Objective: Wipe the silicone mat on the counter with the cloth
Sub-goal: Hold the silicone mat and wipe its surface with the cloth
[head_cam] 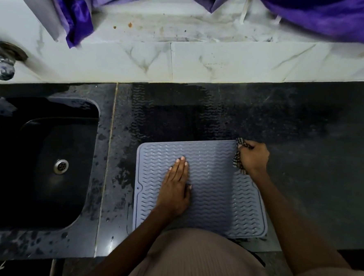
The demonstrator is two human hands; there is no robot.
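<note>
Two hands are seen at the grey silicone mat (214, 189), which is laid flat on the dark counter (313, 167), right of the sink (41, 161). The left hand (175, 187) is pressed palm-down on the mat's middle, fingers straight and together. A bunched checked cloth (239, 156) is gripped in the right hand (253, 158) at the mat's far right corner

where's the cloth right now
In the head view, the checked cloth is bunched in the right hand at the silicone mat's far right corner.
</note>
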